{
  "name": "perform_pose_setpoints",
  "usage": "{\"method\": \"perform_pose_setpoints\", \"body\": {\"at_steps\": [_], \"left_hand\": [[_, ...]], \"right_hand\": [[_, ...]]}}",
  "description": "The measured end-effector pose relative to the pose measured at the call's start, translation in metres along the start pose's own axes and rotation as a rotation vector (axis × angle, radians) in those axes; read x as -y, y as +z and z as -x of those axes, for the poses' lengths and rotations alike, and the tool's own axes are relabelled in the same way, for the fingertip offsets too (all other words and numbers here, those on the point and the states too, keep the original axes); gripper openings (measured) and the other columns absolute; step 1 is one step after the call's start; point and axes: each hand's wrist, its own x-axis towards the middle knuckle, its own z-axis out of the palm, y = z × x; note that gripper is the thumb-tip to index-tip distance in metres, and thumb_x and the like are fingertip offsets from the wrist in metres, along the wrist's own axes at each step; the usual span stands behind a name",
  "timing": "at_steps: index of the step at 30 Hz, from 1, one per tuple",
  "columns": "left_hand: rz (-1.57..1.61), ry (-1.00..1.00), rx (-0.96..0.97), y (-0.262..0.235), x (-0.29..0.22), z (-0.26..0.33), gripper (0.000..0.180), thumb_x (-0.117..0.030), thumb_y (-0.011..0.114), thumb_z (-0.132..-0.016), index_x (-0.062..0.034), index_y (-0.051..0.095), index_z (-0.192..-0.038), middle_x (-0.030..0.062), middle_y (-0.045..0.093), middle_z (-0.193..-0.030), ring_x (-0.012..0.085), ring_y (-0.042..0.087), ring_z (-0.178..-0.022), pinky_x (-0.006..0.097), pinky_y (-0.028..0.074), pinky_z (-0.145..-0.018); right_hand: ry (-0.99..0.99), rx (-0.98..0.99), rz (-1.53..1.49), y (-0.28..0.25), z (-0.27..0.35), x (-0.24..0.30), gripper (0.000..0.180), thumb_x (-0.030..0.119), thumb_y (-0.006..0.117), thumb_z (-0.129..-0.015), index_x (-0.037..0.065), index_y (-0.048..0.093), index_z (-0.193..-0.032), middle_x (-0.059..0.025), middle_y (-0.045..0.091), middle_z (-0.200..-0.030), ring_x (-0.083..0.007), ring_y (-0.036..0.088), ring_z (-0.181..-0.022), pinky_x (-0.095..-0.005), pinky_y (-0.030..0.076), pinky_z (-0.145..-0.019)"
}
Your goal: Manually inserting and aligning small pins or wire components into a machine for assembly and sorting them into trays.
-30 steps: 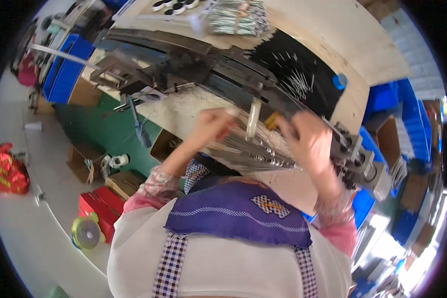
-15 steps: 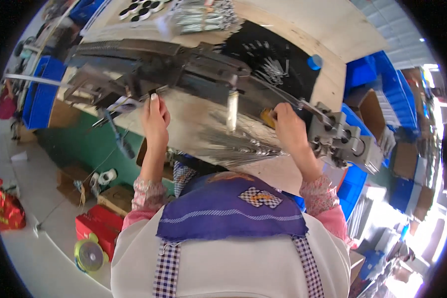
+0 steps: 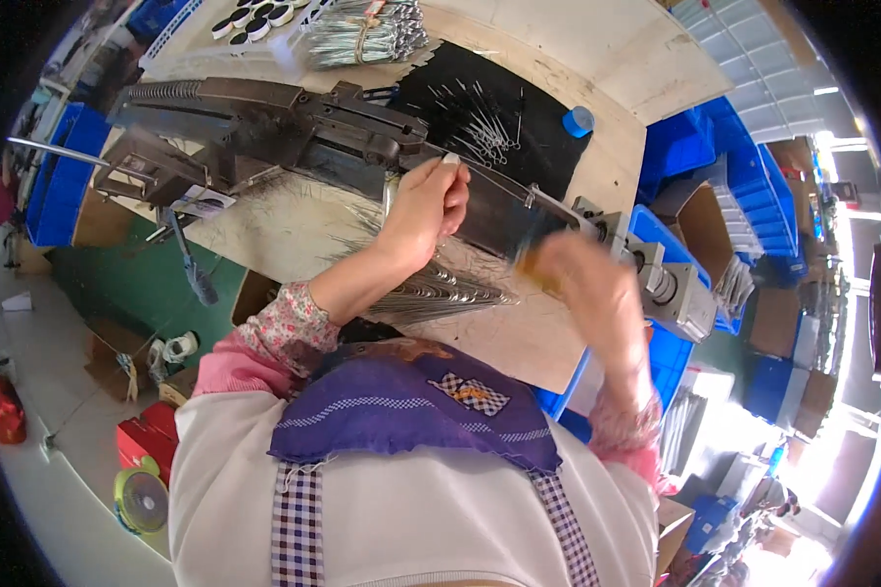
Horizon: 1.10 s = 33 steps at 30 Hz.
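Note:
My left hand (image 3: 423,213) is closed, fingers curled and thumb up, in front of the middle of a long dark metal machine (image 3: 308,132). Anything between its fingertips is too small to make out. My right hand (image 3: 589,284), smeared by motion, is closed around a blurred yellow thing (image 3: 538,271) near the machine's right end; its exact kind does not show. Below my left hand, a fanned heap of thin metal wires (image 3: 450,293) lies on the wooden table (image 3: 303,210). Behind the machine, several small wire pieces with looped ends (image 3: 489,132) rest on a black mat (image 3: 538,103).
A tied bundle of metal wires (image 3: 367,37) and a clear tray (image 3: 279,49) with black-and-white round pieces stand at the back. A blue round cap (image 3: 578,121) sits near the mat's right edge. Metal blocks (image 3: 671,284) jut out at right, beside blue bins (image 3: 680,142).
My left hand has moved right, from the machine's left part to its middle. My right hand has come slightly nearer to me, the yellow thing moving with it. The whole view has shifted.

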Motion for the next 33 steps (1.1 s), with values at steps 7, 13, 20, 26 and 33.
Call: {"method": "perform_pose_setpoints", "body": {"at_steps": [7, 13, 20, 26, 33], "left_hand": [[-0.015, -0.007, 0.019, -0.001, -0.006, 0.000, 0.020, -0.021, 0.044, -0.099, -0.0091, 0.054, -0.086, -0.0045, 0.038, -0.058, 0.0059, 0.027, -0.046, 0.023, 0.021, -0.042], [0.002, 0.024, 0.027, -0.002, -0.004, 0.004, 0.024, -0.025, 0.045, -0.100, -0.0082, 0.053, -0.086, -0.0035, 0.037, -0.055, 0.0069, 0.026, -0.045, 0.023, 0.019, -0.043], [0.011, -0.005, 0.215, -0.005, 0.009, -0.006, 0.051, -0.044, 0.034, -0.101, 0.0019, 0.046, -0.120, 0.0185, 0.056, -0.114, 0.0264, 0.055, -0.106, 0.039, 0.045, -0.091], [0.733, -0.187, 0.263, -0.001, -0.021, 0.003, 0.089, -0.062, 0.032, -0.095, 0.0191, 0.024, -0.132, 0.0301, 0.031, -0.142, 0.0373, 0.029, -0.137, 0.044, 0.025, -0.115], [1.080, -0.153, 0.643, -0.018, -0.011, -0.001, 0.081, -0.061, 0.032, -0.095, 0.0113, 0.033, -0.132, 0.0220, 0.042, -0.137, 0.0311, 0.038, -0.132, 0.041, 0.026, -0.115]], "right_hand": [[-0.261, 0.121, -0.043, 0.049, -0.129, -0.029, 0.020, 0.005, 0.057, -0.079, 0.002, 0.064, -0.098, -0.0188, 0.065, -0.091, -0.0372, 0.062, -0.087, -0.0412, 0.050, -0.075], [0.035, 0.213, -0.326, 0.031, -0.120, -0.021, 0.028, 0.009, 0.058, -0.085, -0.001, 0.064, -0.110, -0.0139, 0.067, -0.081, -0.0197, 0.065, -0.068, -0.0310, 0.052, -0.066], [0.285, 0.518, -0.586, 0.022, -0.146, -0.038, 0.033, 0.015, 0.058, -0.092, -0.003, 0.058, -0.119, -0.0093, 0.064, -0.086, -0.0118, 0.061, -0.064, -0.0265, 0.052, -0.061], [-0.158, 0.142, 0.227, 0.000, -0.139, -0.022, 0.035, 0.030, 0.053, -0.093, 0.009, 0.062, -0.120, -0.0162, 0.063, -0.100, -0.0328, 0.057, -0.091, -0.0376, 0.049, -0.080], [-0.448, -0.153, 0.267, 0.054, -0.099, 0.015, 0.036, 0.007, 0.063, -0.069, 0.005, 0.064, -0.105, -0.0101, 0.055, -0.088, -0.0278, 0.058, -0.086, -0.0388, 0.046, -0.078]]}}
